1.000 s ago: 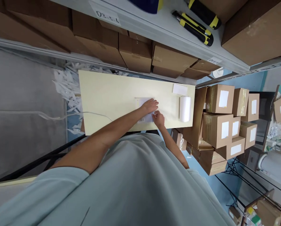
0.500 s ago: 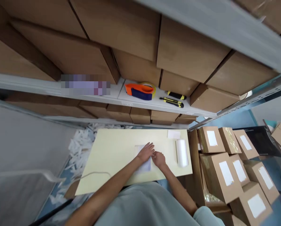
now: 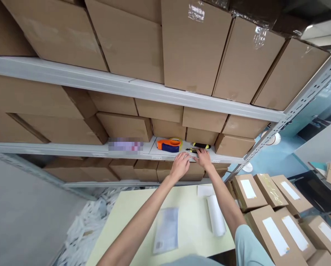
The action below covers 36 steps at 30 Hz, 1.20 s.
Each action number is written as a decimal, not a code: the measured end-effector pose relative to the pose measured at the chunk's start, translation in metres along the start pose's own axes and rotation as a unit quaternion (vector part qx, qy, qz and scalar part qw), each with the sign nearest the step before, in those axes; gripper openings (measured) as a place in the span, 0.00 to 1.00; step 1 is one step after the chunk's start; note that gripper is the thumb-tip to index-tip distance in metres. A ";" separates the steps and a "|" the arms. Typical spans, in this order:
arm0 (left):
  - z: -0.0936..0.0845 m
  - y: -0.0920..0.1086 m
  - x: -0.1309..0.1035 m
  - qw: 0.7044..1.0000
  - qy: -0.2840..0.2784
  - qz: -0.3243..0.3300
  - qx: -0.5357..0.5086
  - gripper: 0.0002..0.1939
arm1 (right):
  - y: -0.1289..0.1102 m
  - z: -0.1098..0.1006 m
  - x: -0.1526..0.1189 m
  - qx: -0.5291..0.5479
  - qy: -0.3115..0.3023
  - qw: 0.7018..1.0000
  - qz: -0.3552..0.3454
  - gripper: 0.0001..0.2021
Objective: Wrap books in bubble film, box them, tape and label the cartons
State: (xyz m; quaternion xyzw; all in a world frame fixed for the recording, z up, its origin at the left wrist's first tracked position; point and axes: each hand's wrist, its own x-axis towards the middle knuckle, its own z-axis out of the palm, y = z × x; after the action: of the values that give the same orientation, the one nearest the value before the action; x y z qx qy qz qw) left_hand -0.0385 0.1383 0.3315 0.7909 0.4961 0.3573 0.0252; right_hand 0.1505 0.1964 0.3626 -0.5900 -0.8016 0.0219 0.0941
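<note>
Both my hands are raised to the front edge of the middle shelf. My right hand covers the handle end of a black-and-yellow utility knife, its fingers closed on it; the blade end shows to the left. My left hand is beside it, fingers loosely bent and apart, with nothing I can make out in them. A second utility knife lies just behind. To the left sits an orange-and-blue tape dispenser. Below, a pale translucent plastic bag lies flat on the cream table.
A white roll and a white slip lie on the table's right side. Cardboard boxes fill the shelves. Labelled cartons are stacked at the right. White scraps cover the floor at left.
Both hands have left the bag on the table and moved up and forward to the shelf. My right hand has come over the nearer utility knife. The view has tilted upward.
</note>
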 end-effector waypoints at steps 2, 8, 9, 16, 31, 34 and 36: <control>0.000 0.002 -0.007 1.000 -0.021 -0.005 0.000 0.20 | 0.002 0.002 -0.004 0.002 0.004 1.000 -0.002 0.25; 0.034 -0.009 -0.080 0.975 -0.184 -0.126 0.008 0.17 | 0.010 0.044 -0.064 0.066 0.100 0.993 -0.004 0.20; 0.044 -0.014 -0.098 0.965 -0.214 -0.148 0.001 0.17 | 0.011 0.060 -0.082 0.086 0.118 0.989 0.002 0.21; 0.122 -0.031 -0.246 0.875 -0.389 -0.287 -0.029 0.14 | 0.005 0.209 -0.234 0.224 -0.027 0.959 0.170 0.22; 0.162 0.015 -0.310 0.854 -0.388 -0.345 -0.027 0.23 | -0.026 0.286 -0.341 0.266 -0.183 0.891 0.318 0.22; 0.163 0.000 -0.308 0.878 -0.380 -0.287 -0.056 0.29 | -0.035 0.286 -0.331 0.257 -0.192 0.903 0.287 0.23; 0.167 -0.013 -0.307 0.880 -0.385 -0.269 -0.069 0.32 | -0.041 0.286 -0.321 0.244 -0.203 0.911 0.263 0.24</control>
State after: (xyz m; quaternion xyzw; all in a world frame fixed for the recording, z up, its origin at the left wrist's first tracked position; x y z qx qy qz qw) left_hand -0.0271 -0.0495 0.0364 0.6986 0.6149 0.0373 0.3641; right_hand 0.1535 -0.0994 0.0474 -0.7211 -0.5885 0.3604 0.0615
